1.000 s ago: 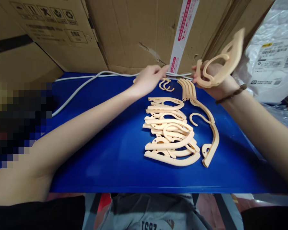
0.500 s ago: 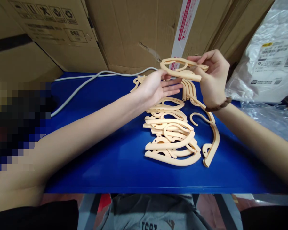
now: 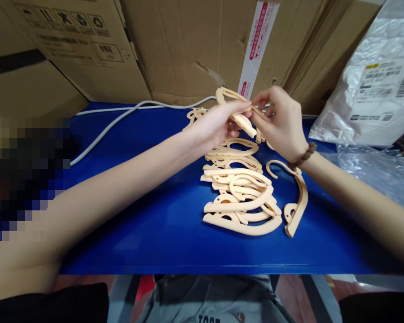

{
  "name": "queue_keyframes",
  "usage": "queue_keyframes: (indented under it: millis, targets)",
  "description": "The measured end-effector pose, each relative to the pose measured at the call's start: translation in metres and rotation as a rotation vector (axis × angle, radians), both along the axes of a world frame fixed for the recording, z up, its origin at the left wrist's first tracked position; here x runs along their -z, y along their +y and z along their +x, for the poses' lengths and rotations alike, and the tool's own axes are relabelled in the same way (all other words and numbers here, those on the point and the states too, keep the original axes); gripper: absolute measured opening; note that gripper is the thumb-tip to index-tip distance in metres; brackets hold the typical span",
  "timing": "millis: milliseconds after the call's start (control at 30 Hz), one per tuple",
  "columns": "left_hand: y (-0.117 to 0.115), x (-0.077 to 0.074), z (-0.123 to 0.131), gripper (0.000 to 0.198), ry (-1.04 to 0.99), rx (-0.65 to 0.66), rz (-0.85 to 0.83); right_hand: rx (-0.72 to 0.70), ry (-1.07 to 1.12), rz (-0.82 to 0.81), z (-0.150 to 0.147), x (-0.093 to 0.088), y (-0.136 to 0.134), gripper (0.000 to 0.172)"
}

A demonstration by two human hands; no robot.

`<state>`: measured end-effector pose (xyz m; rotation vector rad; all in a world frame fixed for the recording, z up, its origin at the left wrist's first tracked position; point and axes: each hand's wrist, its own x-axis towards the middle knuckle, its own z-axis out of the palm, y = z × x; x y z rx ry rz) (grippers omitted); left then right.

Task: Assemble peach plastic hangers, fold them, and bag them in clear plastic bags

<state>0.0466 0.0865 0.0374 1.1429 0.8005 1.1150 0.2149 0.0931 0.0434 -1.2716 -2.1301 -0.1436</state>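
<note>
A cream folding clothes hanger (image 3: 245, 124) is held up between both hands over the far part of the blue table. My left hand (image 3: 218, 121) is closed on it, the thumb lying across its top. From the other side my right hand (image 3: 281, 123) pinches one of its arms, and the fingertips of the two hands nearly meet. Part of the hanger is hidden by the fingers. Below the hands lies a stack of several folded hangers (image 3: 242, 229). An unfolded hanger (image 3: 301, 193) with its hook to the left rests beside the stack, under my right forearm.
More cream hangers (image 3: 195, 115) lie behind my left wrist. A white cable (image 3: 101, 139) runs across the blue table (image 3: 138, 242) at the left. Cardboard boxes (image 3: 188, 45) stand along the back. A labelled plastic package (image 3: 373, 89) and clear film (image 3: 373, 166) are at the right.
My right hand has moved left and slightly down, toward my left hand. The left fingers, stretched out before, have closed on the hanger, which is now tilted down to the right.
</note>
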Motion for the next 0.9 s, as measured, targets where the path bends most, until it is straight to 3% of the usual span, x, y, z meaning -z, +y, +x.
queue_keyframes:
  millis: [200, 367, 567, 900]
  targets:
    - [0.002, 0.0, -0.001, 0.004, 0.035, -0.074, -0.055, 0.024, -0.031, -0.027, 0.0, -0.001, 0.001, 0.022]
    - [0.003, -0.006, -0.004, 0.016, 0.045, 0.0, -0.114, 0.058, -0.066, -0.01, 0.005, -0.006, 0.005, 0.037]
    - [0.002, -0.007, -0.008, 0.023, 0.005, 0.092, -0.177, 0.086, -0.172, 0.06, 0.009, -0.006, 0.008, 0.021]
    - [0.0, -0.012, -0.012, 0.019, 0.002, 0.161, -0.18, 0.095, -0.231, 0.06, 0.01, -0.01, 0.007, 0.026]
